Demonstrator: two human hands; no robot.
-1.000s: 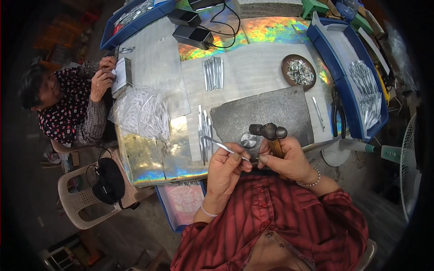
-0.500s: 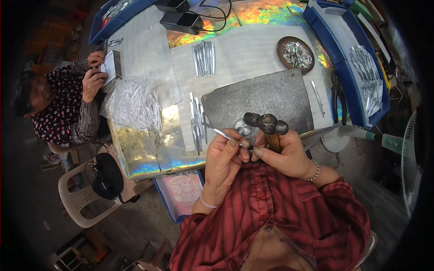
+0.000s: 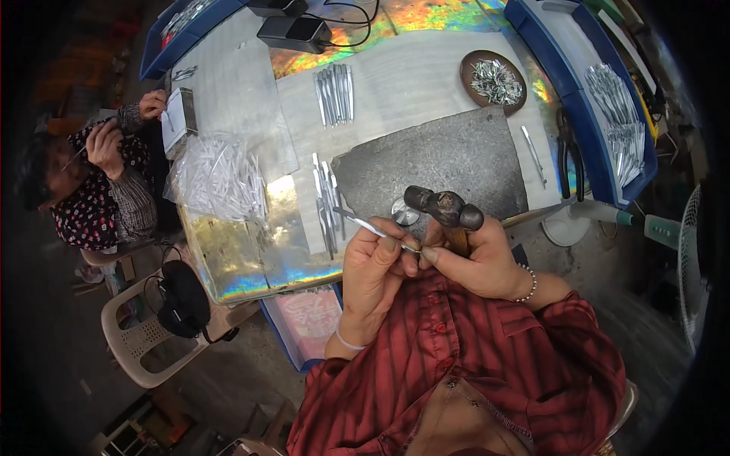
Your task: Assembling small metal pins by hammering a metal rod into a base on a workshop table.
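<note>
Iridescent foil sheeting covers the work table (image 3: 251, 266), throwing rainbow glare where it lies bare, with pale paper spread over most of it. Blue plastic trays (image 3: 601, 129) line the far and right edges, bent by the lens; the right one holds rows of thin bright metal strips. On the paper sits a dark, mottled stone slab (image 3: 441, 163), flat and roughly rectangular, dull against the shine around it. Left of it lies a clear plastic bag (image 3: 217, 178) stuffed with pale slivers, crinkled and hard to read. At the table's left side a second person (image 3: 99, 190) in a spotted top bends forward with both hands raised; what those hands hold is too small to tell. A round brown dish (image 3: 493, 77) of crumpled silver scraps stands beyond the slab, and loose metal strips (image 3: 327, 205) lie in rows beside it.

Close to the person's chest, above the near edge of the slab, the right hand (image 3: 479, 262) is wrapped tightly around the wooden handle of a hammer (image 3: 445, 209), whose dark, worn double-ended head sticks up above the knuckles; the handle is almost wholly hidden in the fist. The left hand (image 3: 376, 266) pinches a slender silver strip (image 3: 372, 226) between thumb and forefinger. This strip is narrow, bright and straight, slanting up to the left, its lower end meeting the right fingertips.
</note>
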